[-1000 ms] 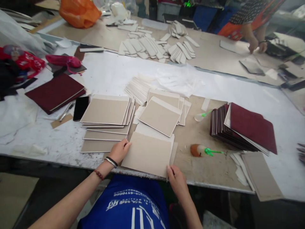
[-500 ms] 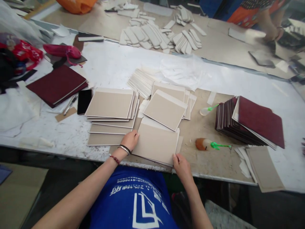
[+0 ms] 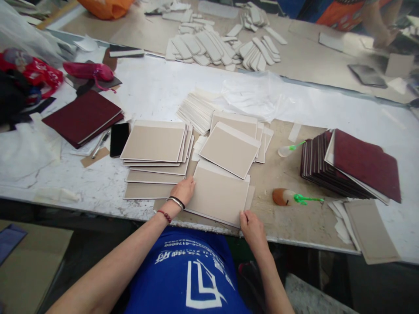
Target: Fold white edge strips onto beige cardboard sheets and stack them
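Observation:
A beige panel with a pale top strip (image 3: 218, 192) lies in front of me at the table's front edge. My left hand (image 3: 183, 192) grips its left side, fingers closed. At its lower right corner my right hand (image 3: 252, 224) pinches the edge. Another beige panel (image 3: 229, 150) lies tilted over its top edge, above more such panels. To the left is a staggered pile of similar beige panels (image 3: 152, 141), close to my left hand. A thin pale sheet (image 3: 250, 198) pokes out from under the panel's right side.
On the right stand a stack of maroon covers (image 3: 363, 161), two bottles with green tips, the nearer one brown (image 3: 279, 197), and loose panels (image 3: 373, 231) overhanging the edge. A phone (image 3: 119, 139) and maroon covers (image 3: 83, 117) lie left. Across the table, a person's hands (image 3: 384, 37) work behind white pieces (image 3: 212, 46).
The view has shifted slightly, so the table things appear a little further right. Both hands keep their hold on the panel, whose lower edges look more evenly lined up.

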Available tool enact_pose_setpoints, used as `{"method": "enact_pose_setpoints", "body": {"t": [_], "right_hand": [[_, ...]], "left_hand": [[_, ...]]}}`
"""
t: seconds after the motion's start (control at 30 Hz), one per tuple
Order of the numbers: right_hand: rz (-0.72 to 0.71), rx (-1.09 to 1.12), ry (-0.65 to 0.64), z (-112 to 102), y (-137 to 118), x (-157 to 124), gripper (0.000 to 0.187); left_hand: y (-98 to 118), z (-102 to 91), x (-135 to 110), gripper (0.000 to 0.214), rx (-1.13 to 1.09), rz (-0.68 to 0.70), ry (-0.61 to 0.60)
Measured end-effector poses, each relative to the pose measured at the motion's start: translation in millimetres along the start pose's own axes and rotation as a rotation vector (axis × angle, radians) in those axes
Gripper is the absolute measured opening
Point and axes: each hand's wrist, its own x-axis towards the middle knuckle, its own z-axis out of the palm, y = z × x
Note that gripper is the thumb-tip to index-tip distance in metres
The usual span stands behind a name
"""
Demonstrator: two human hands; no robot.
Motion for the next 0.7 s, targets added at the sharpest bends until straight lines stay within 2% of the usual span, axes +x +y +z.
{"method": "enact_pose_setpoints", "body": {"t": [0.33,0.7], "right_hand": [[-0.012,-0.059,0.010,1,-3,0,0.030],[0.046,-0.121,-0.050,-4,-9,-2,0.027]], "left_hand": [[-7,3.0,-1,0.016,-0.047,0.035,0.019],[-17,9.3,-1,0.009,-0.184,0.066,0.061]]}}
